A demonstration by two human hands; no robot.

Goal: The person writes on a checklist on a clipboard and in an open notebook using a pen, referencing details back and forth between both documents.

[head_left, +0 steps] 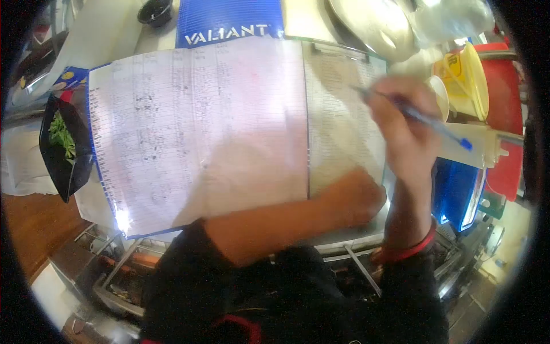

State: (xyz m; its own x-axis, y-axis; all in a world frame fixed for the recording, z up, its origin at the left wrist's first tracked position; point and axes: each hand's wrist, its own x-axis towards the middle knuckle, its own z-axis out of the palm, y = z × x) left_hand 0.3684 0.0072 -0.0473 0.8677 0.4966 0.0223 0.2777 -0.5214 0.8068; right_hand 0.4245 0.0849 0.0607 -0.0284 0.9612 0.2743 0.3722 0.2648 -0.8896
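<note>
My right hand [407,109] grips a blue ballpoint pen [427,118], its tip above the upper right of a printed list [338,114]. The list lies on a clipboard with a dark clip [342,50] at its top. My left forearm reaches across the lower part of the papers, and my left hand [361,198] rests by the list's lower right corner, fingers curled in. Whatever may be inside those fingers is hidden. Left of the list spreads a wide, blue-edged ruled sheet [172,126] with handwritten columns. Motion blurs my right hand.
A blue box marked VALIANT [229,20] stands behind the papers. To the left are a black tray [69,157] with green leaves and a small black bowl [154,11]. On the right sit a yellow tub [467,83], a blue container [458,192] and a metal bowl [372,26].
</note>
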